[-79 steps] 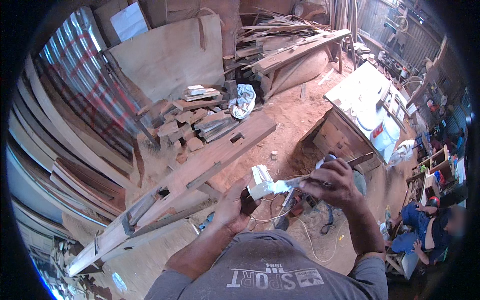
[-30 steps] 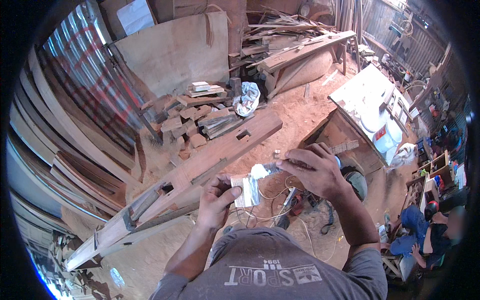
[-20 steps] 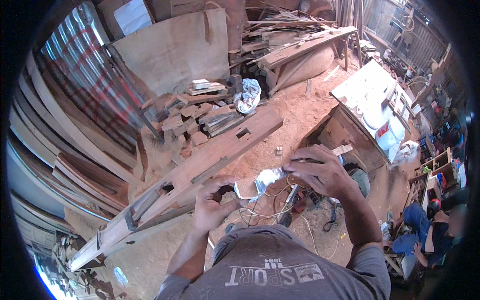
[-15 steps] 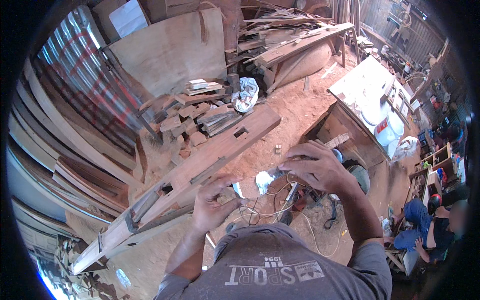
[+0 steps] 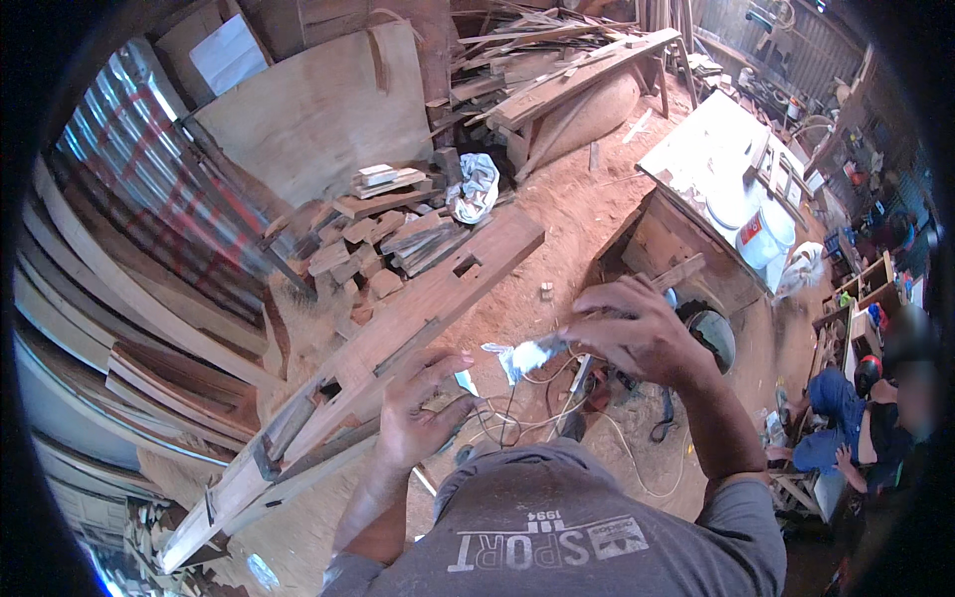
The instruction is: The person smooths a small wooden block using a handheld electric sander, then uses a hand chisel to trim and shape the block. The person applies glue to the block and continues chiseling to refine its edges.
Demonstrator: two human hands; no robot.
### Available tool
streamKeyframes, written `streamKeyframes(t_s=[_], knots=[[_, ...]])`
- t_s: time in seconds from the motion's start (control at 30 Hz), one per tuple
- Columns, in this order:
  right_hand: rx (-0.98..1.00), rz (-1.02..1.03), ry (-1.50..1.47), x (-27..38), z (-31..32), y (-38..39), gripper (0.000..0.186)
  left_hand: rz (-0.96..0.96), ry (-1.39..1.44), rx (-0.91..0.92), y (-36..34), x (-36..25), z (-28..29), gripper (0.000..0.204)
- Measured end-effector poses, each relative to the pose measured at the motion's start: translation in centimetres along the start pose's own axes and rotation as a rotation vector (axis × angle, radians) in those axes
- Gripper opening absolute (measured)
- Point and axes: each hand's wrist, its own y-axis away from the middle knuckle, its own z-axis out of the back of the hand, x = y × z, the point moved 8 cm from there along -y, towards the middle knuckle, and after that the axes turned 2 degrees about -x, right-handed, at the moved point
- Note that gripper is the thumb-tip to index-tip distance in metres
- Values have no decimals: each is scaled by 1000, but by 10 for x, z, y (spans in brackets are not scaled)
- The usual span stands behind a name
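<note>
My right hand has its fingers curled round what looks like a brush. Its flat wooden handle sticks out behind the knuckles, and its white-coated end points toward my left hand. My left hand is curved in a C, thumb below and fingers above. A small bright white patch shows between those fingertips, but the thing it belongs to cannot be made out. The white end and the left fingertips look slightly apart.
A long timber beam with cut mortises lies diagonally at left. Beyond it are stacked wood offcuts and a white sack. Cables trail below my hands. At right stand a white-topped bench, a bucket and another person.
The brush-like tool has tilted, with more handle showing and its white end stretched toward the left hand. Both hands keep nearly the same place. The whole view has shifted slightly.
</note>
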Motion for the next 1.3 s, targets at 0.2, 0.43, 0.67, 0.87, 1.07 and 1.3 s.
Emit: streamKeyframes(t_s=[0.2,0.43,0.67,0.87,1.07,1.3], knots=[[1,-67,79,-5,5,9,34,-215,-183,46,-8,-21,-5,56],[53,-156,-177,-19,5,20,39,-478,-268,151,-10,-48,-19,49],[150,-144,-150,-10,19,16,42,-761,-296,353,-7,-72,-33,44],[117,-217,-117,-18,24,18,43,-911,-276,371,-9,-82,-39,47],[96,-248,-185,-17,29,38,34,-936,-294,425,-11,-89,-47,47],[67,-370,-181,-25,44,64,31,-1111,-279,487,-13,-108,-58,44]])
